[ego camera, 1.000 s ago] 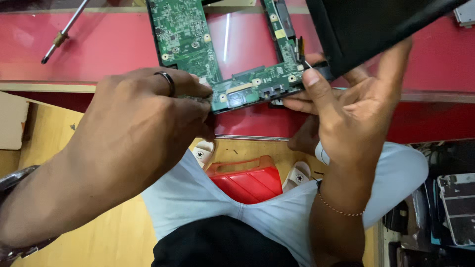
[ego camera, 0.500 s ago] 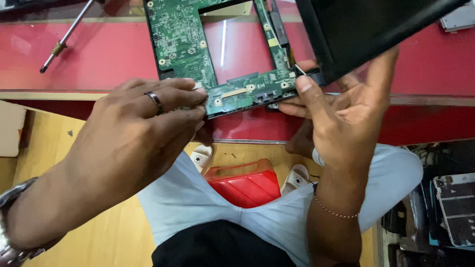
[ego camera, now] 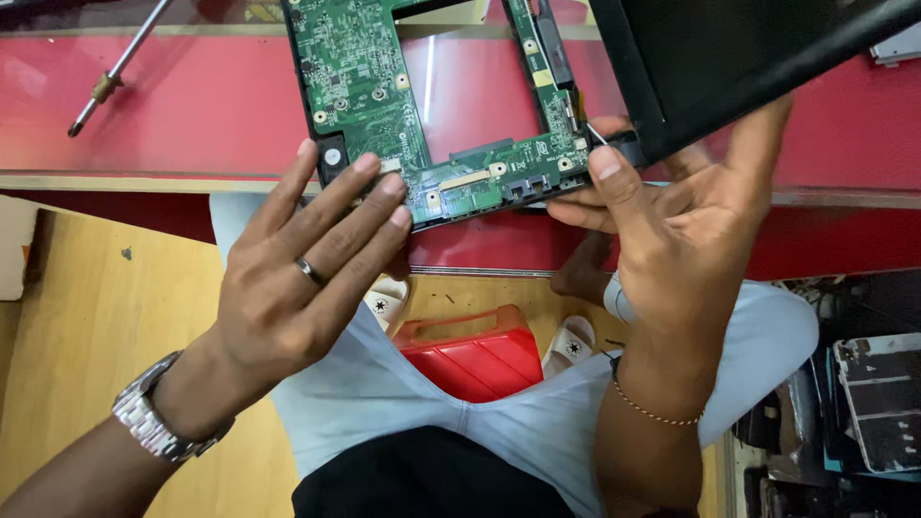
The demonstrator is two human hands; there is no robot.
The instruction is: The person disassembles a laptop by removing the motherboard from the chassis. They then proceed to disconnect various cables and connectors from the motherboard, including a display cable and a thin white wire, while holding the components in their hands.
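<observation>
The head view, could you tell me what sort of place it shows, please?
Probably an electronics repair bench. A bare green circuit board lies on the red counter under the left hand, a screwdriver lies nearby, and the right hand holds a black casing.

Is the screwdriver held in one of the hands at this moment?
No. The screwdriver lies alone on the red table, while both hands touch the green circuit board.
</observation>
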